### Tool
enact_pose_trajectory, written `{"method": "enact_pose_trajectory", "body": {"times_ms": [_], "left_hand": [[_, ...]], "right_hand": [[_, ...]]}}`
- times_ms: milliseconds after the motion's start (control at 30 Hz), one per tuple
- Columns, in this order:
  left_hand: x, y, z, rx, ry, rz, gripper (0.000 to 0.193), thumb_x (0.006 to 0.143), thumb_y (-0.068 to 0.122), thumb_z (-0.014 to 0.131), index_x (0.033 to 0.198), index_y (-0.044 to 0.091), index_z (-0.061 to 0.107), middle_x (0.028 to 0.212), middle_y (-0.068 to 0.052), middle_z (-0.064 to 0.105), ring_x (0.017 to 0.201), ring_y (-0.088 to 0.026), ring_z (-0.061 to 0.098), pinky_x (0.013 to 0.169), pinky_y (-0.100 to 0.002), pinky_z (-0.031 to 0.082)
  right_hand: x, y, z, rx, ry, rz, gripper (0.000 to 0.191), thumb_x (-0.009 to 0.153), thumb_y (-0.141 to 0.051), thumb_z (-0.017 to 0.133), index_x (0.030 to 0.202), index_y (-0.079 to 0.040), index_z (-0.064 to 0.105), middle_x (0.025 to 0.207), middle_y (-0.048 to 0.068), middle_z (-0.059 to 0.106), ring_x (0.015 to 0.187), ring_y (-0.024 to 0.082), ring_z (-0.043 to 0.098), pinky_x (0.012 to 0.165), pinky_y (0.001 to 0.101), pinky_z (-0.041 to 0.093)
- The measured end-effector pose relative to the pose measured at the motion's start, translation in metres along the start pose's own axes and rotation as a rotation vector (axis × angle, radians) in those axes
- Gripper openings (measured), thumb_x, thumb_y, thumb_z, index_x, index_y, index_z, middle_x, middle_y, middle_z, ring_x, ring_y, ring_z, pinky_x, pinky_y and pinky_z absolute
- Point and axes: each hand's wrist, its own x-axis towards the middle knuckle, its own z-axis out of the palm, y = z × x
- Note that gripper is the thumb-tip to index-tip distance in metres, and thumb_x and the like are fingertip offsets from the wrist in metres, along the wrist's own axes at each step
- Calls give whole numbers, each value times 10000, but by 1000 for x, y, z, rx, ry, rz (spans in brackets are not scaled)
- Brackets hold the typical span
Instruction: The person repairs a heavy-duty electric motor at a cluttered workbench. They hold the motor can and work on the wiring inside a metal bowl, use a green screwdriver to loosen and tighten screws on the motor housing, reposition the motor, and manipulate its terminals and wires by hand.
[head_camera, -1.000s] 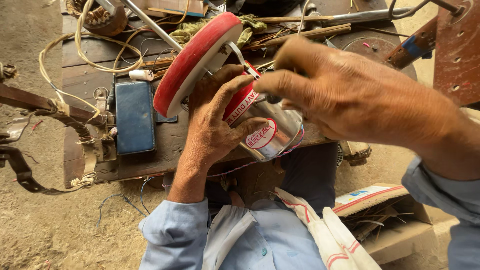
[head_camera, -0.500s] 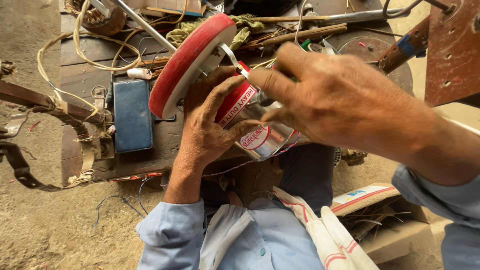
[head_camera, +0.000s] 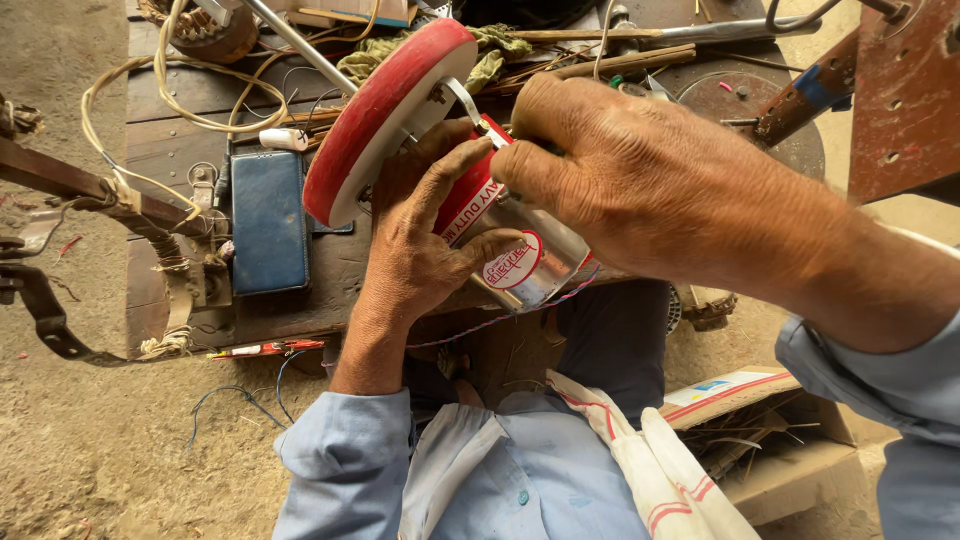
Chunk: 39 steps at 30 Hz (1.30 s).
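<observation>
Metal canister (head_camera: 520, 250) getting held over the wooden worktop (head_camera: 200, 100), both hands on it

Left hand (head_camera: 420, 240) comes up from below with a blue sleeve, fingers curled in a snug grip round the canister's red-banded middle; right hand (head_camera: 640, 180) arches over the top, fingertips pinched narrow on something at its upper end, can't tell what; canister's a shiny silver cylinder, tilted, with a round sticker; red-rimmed disc (head_camera: 380, 110) just beside it; dark blue case (head_camera: 268, 222) lying flat on the boards.

the wheel (head_camera: 385, 110) is showing a red rim and white face. just right of it, the can (head_camera: 520, 250) is gleaming silver with red-and-white labels. left of the wheel, a dark blue case (head_camera: 268, 222) is lying on brown wood.
</observation>
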Motion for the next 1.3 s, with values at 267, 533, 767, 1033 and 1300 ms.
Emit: {"method": "enact_pose_trajectory", "body": {"times_ms": [267, 533, 767, 1033, 1300], "left_hand": [[-4, -2, 0, -42, -18, -53, 891, 711, 338, 977, 1472, 171, 545, 1536, -117, 526, 1441, -332, 512, 1215, -446, 435], [-24, 10, -13, -261, 44, -125, 942, 774, 359, 934, 1542, 134, 436, 1544, -145, 524, 1440, -323, 528, 1200, -424, 474], [-17, 24, -2, -118, 262, -464, 573, 922, 417, 817, 1312, 39, 632, 1235, -132, 701, 1131, -206, 681, 1007, -356, 547], [5, 22, 18, -136, 402, -495, 353, 945, 375, 776, 1061, 43, 747, 962, -52, 753, 881, -165, 717, 841, -307, 565], [2, -8, 41, -118, 445, -361, 215, 978, 225, 825, 1049, 35, 757, 948, -37, 711, 881, -146, 644, 851, -300, 529]], "right_hand": [[1, -7, 9, -168, 34, 43, 177, 863, -98, 750, 966, 12, 657, 895, 147, 527, 761, 283, 684, 574, 397, 571], [-61, 0, 48, 165, 641, 364, 277, 1053, -184, 830, 1119, -1, 633, 1012, 122, 623, 811, 174, 633, 683, 314, 537], [-104, -27, 130, 977, 1252, 571, 248, 1088, -218, 715, 1244, -101, 561, 1005, 48, 658, 872, 110, 644, 871, 261, 587], [-141, -31, 170, 1144, 475, 1007, 495, 830, -108, 774, 1277, -59, 567, 989, -12, 591, 696, 33, 516, 607, 176, 460], [-157, -20, 213, 1498, 557, 1048, 205, 982, -26, 730, 1178, -22, 673, 762, -22, 616, 610, 40, 504, 523, 206, 408]]}}
